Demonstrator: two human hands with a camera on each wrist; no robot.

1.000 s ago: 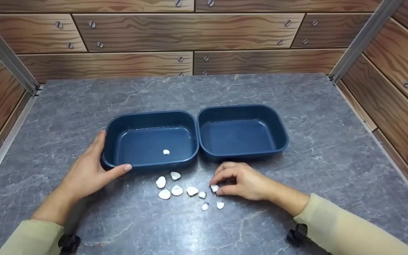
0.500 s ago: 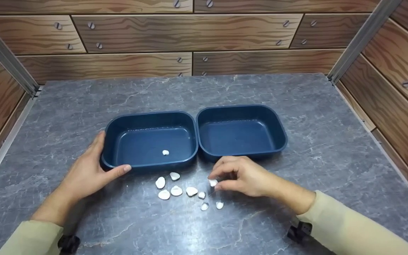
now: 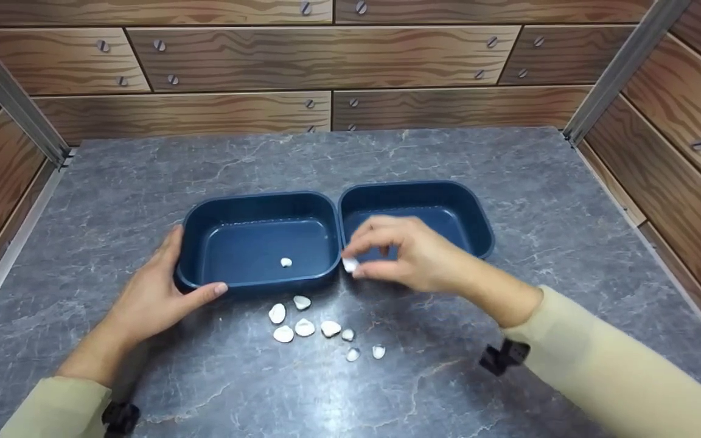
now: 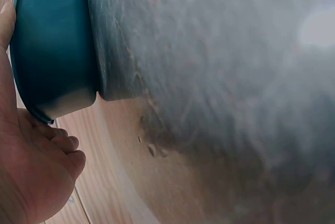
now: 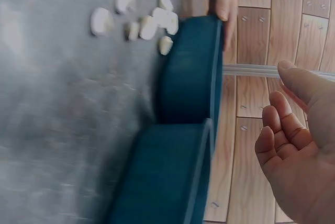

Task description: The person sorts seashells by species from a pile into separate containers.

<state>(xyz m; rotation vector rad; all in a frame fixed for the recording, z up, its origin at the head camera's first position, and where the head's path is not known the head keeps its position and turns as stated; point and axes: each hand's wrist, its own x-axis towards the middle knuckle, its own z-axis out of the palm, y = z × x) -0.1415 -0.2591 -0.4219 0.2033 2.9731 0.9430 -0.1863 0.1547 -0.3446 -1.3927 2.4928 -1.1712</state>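
Note:
In the head view my right hand (image 3: 408,255) pinches a small white seashell (image 3: 350,264) between thumb and fingertips, held up near where two blue plastic containers meet. My left hand (image 3: 156,292) holds the left container (image 3: 283,283) by its near left corner, thumb on the front rim and fingers along the side. Inside that container lies one small white seashell (image 3: 286,262). The right container (image 3: 417,185) is partly hidden behind my right hand. Several white seashells (image 3: 305,327) lie on the table in front. The right wrist view shows my right hand (image 5: 298,135) above the containers' rims.
The grey marbled table (image 3: 253,164) runs back to a wood-patterned wall (image 3: 326,58). Metal corner posts (image 3: 16,85) stand at both sides. Smaller shells (image 3: 378,351) lie toward the right of the group.
My right hand has lifted the pinched seashell off the table and carried it up and left toward the seam between the containers. The left hand and its container have stayed put.

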